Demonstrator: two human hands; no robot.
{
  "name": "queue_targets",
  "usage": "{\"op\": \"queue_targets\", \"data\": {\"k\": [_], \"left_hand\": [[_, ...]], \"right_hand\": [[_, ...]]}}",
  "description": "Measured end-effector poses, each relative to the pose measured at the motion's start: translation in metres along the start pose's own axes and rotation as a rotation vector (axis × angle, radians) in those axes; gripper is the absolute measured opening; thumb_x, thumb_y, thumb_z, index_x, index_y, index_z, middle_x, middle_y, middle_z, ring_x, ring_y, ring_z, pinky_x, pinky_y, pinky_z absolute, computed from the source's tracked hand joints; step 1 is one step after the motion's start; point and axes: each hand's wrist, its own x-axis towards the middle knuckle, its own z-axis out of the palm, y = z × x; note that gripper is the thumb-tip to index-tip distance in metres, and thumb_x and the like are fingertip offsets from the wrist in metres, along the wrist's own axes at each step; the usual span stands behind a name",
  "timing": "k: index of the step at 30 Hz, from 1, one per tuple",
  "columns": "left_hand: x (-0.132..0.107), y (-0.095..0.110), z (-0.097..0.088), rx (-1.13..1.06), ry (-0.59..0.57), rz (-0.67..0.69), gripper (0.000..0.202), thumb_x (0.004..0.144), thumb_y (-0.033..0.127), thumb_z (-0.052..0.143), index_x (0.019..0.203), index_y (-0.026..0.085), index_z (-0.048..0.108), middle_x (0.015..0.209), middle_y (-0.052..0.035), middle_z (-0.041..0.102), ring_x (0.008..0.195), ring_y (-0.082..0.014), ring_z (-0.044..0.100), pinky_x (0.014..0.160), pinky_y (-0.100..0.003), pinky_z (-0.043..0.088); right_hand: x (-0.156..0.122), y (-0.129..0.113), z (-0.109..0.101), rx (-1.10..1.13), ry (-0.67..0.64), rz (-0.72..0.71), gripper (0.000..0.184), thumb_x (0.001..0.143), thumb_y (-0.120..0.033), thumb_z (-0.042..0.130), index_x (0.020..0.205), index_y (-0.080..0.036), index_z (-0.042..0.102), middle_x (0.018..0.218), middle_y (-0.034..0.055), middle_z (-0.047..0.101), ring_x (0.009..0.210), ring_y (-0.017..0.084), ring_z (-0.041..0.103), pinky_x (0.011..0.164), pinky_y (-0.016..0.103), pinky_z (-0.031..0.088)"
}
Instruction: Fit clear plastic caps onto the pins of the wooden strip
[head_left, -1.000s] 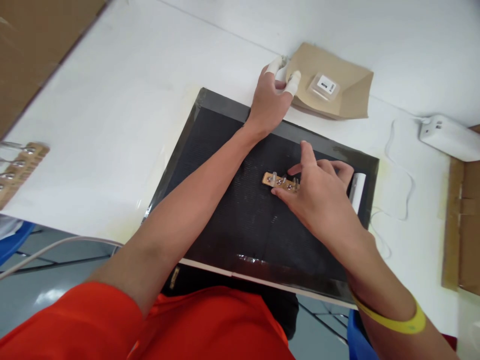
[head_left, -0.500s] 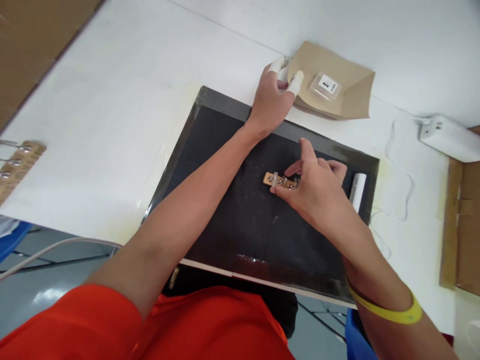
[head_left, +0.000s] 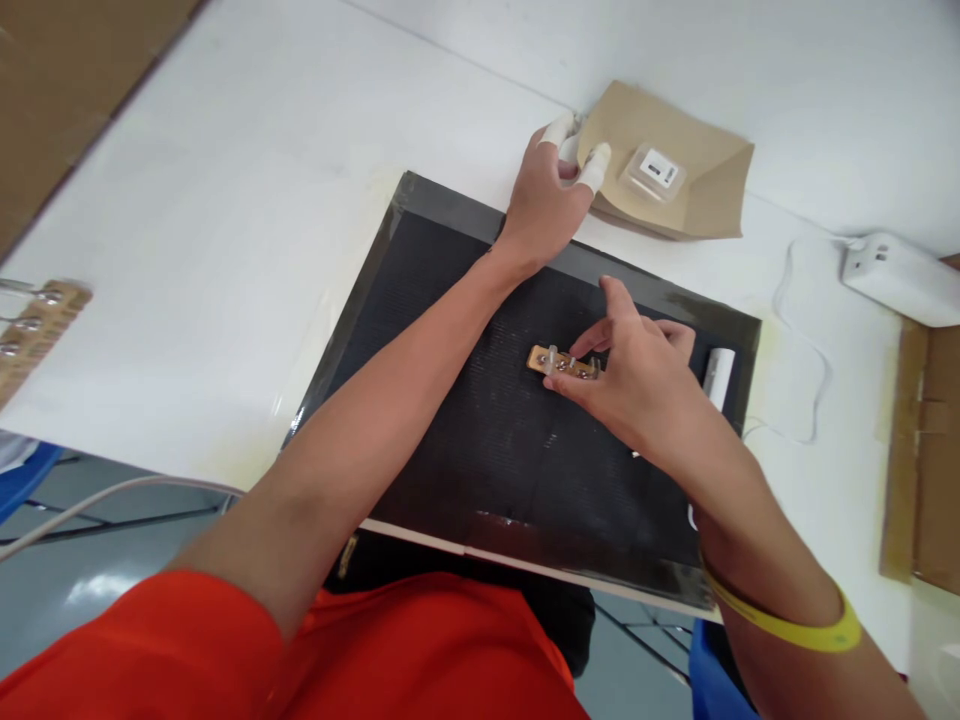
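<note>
1. right hand (head_left: 637, 385) fingers (head_left: 616, 305) pinch the wooden strip (head_left: 540, 362), already carrying several metal studs (head_left: 553, 355), mid black mat (head_left: 450, 400).
2. left hand (head_left: 544, 195), far, fingers (head_left: 598, 165) pressed together at brown card's (head_left: 690, 205) left corner; what they grip unclear.

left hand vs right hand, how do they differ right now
The left hand reaches out past the black mat to the edge of the brown paper. The right hand is over the mat, its grip on the small studded strip. The left hand wears white fingertip covers, while the right hand's fingers are bare. The right wrist carries a yellow band and the left has none. Both forearms are bare.
</note>
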Motion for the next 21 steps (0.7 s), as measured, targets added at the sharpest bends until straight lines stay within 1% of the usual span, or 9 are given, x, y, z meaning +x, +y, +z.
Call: {"op": "queue_targets", "data": {"k": [2, 6, 9, 12, 14, 16, 19, 21], "left_hand": [[0.001, -0.002, 0.000, -0.007, 0.005, 0.005, 0.020, 0.105, 0.016, 0.059, 0.122, 0.026, 0.060, 0.140, -0.0089, 0.060, 0.120, -0.0162, 0.063, 0.112, -0.021, 0.047], [-0.001, -0.003, -0.001, -0.031, 0.007, 0.025, 0.016, 0.104, 0.017, 0.059, 0.120, 0.020, 0.060, 0.136, -0.0118, 0.060, 0.120, -0.0178, 0.064, 0.112, -0.025, 0.048], [-0.002, -0.001, -0.002, -0.036, 0.003, 0.022, 0.019, 0.105, 0.017, 0.059, 0.123, 0.022, 0.061, 0.138, -0.0106, 0.059, 0.117, -0.0174, 0.064, 0.113, -0.026, 0.048], [-0.001, 0.001, -0.001, -0.039, -0.002, 0.018, 0.023, 0.105, 0.018, 0.059, 0.128, 0.022, 0.063, 0.140, -0.0118, 0.059, 0.117, -0.0181, 0.065, 0.113, -0.026, 0.047], [-0.001, 0.002, 0.000, -0.032, -0.002, -0.007, 0.029, 0.104, 0.016, 0.060, 0.132, 0.024, 0.062, 0.143, -0.0095, 0.059, 0.118, -0.0181, 0.065, 0.113, -0.026, 0.047], [-0.001, 0.003, 0.000, -0.029, 0.003, -0.022, 0.031, 0.104, 0.016, 0.060, 0.134, 0.025, 0.062, 0.146, -0.0080, 0.059, 0.117, -0.0178, 0.064, 0.113, -0.025, 0.047], [-0.002, 0.003, 0.000, -0.035, 0.006, -0.010, 0.029, 0.104, 0.016, 0.060, 0.133, 0.021, 0.060, 0.144, -0.0103, 0.058, 0.116, -0.0174, 0.065, 0.113, -0.025, 0.048], [-0.002, 0.003, 0.000, -0.033, 0.006, -0.008, 0.027, 0.104, 0.016, 0.060, 0.130, 0.023, 0.060, 0.143, -0.0099, 0.058, 0.117, -0.0175, 0.065, 0.114, -0.026, 0.048]], "right_hand": [[0.000, 0.003, 0.000, -0.001, 0.002, -0.021, 0.103, 0.073, -0.036, 0.082, 0.158, -0.015, 0.027, 0.096, 0.0062, 0.079, 0.108, 0.036, 0.064, 0.096, 0.049, 0.035], [0.000, 0.008, -0.001, 0.014, 0.018, -0.072, 0.099, 0.076, -0.042, 0.079, 0.158, -0.017, 0.028, 0.097, 0.0076, 0.079, 0.108, 0.038, 0.064, 0.096, 0.050, 0.035], [-0.002, 0.005, -0.004, 0.005, 0.011, -0.054, 0.101, 0.074, -0.039, 0.082, 0.157, -0.017, 0.029, 0.101, 0.0086, 0.079, 0.111, 0.038, 0.063, 0.097, 0.049, 0.035], [-0.005, -0.002, -0.009, -0.013, -0.020, -0.033, 0.103, 0.071, -0.033, 0.084, 0.157, -0.017, 0.029, 0.106, 0.0089, 0.079, 0.115, 0.038, 0.062, 0.099, 0.050, 0.034], [-0.007, -0.005, -0.010, -0.028, -0.039, -0.029, 0.103, 0.072, -0.031, 0.085, 0.157, -0.017, 0.028, 0.108, 0.0087, 0.079, 0.116, 0.038, 0.062, 0.101, 0.051, 0.033], [-0.008, -0.005, -0.010, -0.045, -0.029, -0.042, 0.103, 0.073, -0.032, 0.084, 0.157, -0.017, 0.027, 0.107, 0.0088, 0.079, 0.115, 0.038, 0.062, 0.101, 0.051, 0.033], [-0.007, -0.003, -0.007, -0.055, 0.008, -0.093, 0.098, 0.077, -0.035, 0.080, 0.157, -0.020, 0.027, 0.103, 0.0084, 0.078, 0.110, 0.039, 0.063, 0.098, 0.052, 0.033], [-0.005, -0.003, -0.005, -0.051, 0.009, -0.100, 0.097, 0.076, -0.035, 0.080, 0.157, -0.021, 0.027, 0.102, 0.0078, 0.078, 0.109, 0.039, 0.064, 0.097, 0.052, 0.033]]}}
